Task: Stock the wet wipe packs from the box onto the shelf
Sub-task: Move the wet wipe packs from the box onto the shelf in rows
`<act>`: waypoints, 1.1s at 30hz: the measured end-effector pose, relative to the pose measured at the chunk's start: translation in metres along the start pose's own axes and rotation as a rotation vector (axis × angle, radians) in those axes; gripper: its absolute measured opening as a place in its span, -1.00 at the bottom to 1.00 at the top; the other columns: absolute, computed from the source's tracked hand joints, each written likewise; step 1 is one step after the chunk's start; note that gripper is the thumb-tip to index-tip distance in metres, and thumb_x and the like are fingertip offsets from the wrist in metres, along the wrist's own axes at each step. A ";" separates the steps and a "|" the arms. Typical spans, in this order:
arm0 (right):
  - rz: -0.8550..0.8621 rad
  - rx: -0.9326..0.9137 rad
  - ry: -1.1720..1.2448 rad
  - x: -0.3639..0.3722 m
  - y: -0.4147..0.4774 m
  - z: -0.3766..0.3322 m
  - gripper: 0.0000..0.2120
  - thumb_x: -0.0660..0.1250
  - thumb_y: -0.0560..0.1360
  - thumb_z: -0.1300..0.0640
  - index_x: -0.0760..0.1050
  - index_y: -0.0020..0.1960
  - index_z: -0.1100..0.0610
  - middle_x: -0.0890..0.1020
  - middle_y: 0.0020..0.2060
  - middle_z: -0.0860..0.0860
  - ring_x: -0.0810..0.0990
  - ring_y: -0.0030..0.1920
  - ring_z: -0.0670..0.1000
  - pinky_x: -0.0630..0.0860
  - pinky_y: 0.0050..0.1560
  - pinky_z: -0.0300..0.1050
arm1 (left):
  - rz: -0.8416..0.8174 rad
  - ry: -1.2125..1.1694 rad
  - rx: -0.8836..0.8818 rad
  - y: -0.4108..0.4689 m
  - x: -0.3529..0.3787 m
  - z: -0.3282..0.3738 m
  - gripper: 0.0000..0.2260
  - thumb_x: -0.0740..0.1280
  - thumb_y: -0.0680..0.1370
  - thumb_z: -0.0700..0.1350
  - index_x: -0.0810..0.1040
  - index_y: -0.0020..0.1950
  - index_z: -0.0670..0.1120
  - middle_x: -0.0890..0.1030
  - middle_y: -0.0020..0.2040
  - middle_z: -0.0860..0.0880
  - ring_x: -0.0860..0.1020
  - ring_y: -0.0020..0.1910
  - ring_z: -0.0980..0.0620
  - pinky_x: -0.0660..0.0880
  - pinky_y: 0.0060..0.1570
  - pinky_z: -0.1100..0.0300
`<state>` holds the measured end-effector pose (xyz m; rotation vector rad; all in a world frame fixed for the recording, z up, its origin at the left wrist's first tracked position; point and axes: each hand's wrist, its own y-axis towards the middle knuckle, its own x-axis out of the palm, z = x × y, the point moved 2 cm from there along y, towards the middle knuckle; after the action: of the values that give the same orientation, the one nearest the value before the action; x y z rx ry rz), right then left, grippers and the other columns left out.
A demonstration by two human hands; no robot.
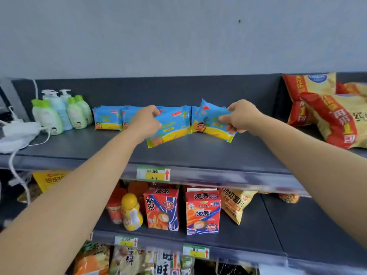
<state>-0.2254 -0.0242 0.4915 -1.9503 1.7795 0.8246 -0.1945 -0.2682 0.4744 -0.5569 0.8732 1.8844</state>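
Here, both arms are reaching over the top shelf [218, 155], each hand closed on its own wet wipe pack. The left hand [146, 122] is pinching the left pack [170, 126] by its upper left corner, with the pack tilting down toward the shelf's front. The right hand [241, 117] is gripping the right pack [210, 122] at its right end, holding it tilted as well. The two held packs are meeting edge to edge in the middle.

Behind the left hand, more wipe packs [108, 118] are standing in a row against the back panel; at least two faces are showing, with further ones partly hidden by the hand and the held pack, so the full count is unclear. To their left, about five green and blue bottles [59, 112] are crowding the corner, and a white power strip [21, 129] with cables is lying beside them. At the right end, two large red-and-yellow snack bags [327, 114] are leaning over the shelf.

Between the bottles and the bags, the front strip of the shelf is lying bare, leaving open room ahead of the row. A price tag [153, 173] is sitting on the front edge. On the shelf below, two red cartons [182, 211] are standing side by side next to a yellow bottle [131, 212].
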 end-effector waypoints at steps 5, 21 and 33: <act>0.029 0.018 -0.386 0.012 0.048 -0.013 -0.61 0.29 0.54 0.12 0.48 0.26 0.35 0.65 -0.26 0.16 0.47 -0.47 0.01 0.50 -0.26 -0.15 | -0.012 0.052 0.032 0.048 0.005 -0.022 -0.83 0.33 0.49 -0.29 0.45 0.00 -0.08 0.48 0.01 -0.05 0.45 -0.07 -0.04 0.34 -0.12 0.17; 0.106 0.109 -0.541 0.058 0.132 0.003 -0.55 0.39 0.40 -0.13 0.50 0.01 0.26 0.53 -0.47 0.02 0.52 -0.34 0.06 0.42 -0.33 -0.17 | -0.063 0.282 0.208 0.140 0.064 -0.054 -0.85 0.31 0.50 -0.28 0.40 -0.08 -0.06 0.48 -0.02 -0.06 0.34 0.12 -0.10 0.35 0.11 0.01; 0.247 0.068 -0.460 0.078 0.136 0.012 -0.47 0.40 0.46 -0.03 0.25 0.22 0.23 0.42 -0.20 0.06 0.45 -0.17 0.13 0.38 -0.22 -0.06 | 0.058 0.329 0.280 0.157 0.074 -0.051 -0.73 0.39 0.49 -0.19 0.44 0.15 -0.12 0.46 0.19 -0.10 0.35 0.22 -0.10 0.37 0.12 0.04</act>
<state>-0.3595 -0.0944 0.4481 -1.3687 1.7480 1.1659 -0.3673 -0.3109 0.4427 -0.6828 1.3565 1.7066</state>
